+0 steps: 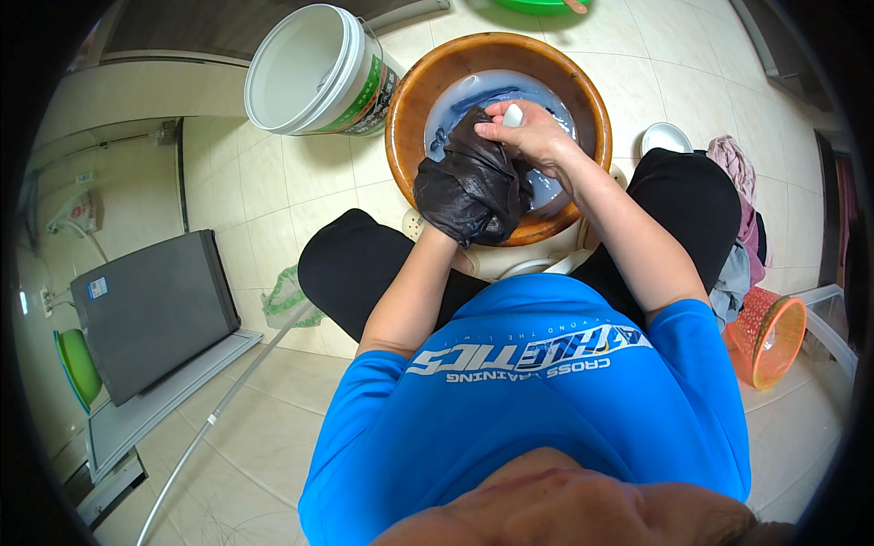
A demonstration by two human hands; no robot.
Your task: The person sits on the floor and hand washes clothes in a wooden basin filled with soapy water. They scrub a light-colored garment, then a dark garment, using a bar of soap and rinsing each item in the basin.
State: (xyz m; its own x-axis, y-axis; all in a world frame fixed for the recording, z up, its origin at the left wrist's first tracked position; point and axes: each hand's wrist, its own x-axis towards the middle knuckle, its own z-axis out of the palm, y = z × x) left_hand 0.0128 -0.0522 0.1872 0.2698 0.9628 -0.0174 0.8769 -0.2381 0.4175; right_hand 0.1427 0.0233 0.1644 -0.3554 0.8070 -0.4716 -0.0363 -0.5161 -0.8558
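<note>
A brown round basin (pixel 597 119) holds cloudy, bluish water with dark blue fabric (pixel 502 95) in it. Wet dark cloth (pixel 464 188) is draped over my left hand (pixel 444 235) above the basin's near left side, hiding its fingers. My right hand (pixel 539 136) is over the water, its fingers closed round a small white rounded object (pixel 513 115), perhaps soap. The thumb and fingertips of this hand also touch the upper edge of the dark cloth.
A white plastic bucket (pixel 293 68) leans beside the basin. At right are a white bowl (pixel 666 140), piled clothes (pixel 741 198) and an orange plastic basket (pixel 765 338). A clear hose (pixel 212 416) crosses the tiles near a grey box-shaped appliance (pixel 157 307). Green basins (pixel 539 5) stand far ahead and at left.
</note>
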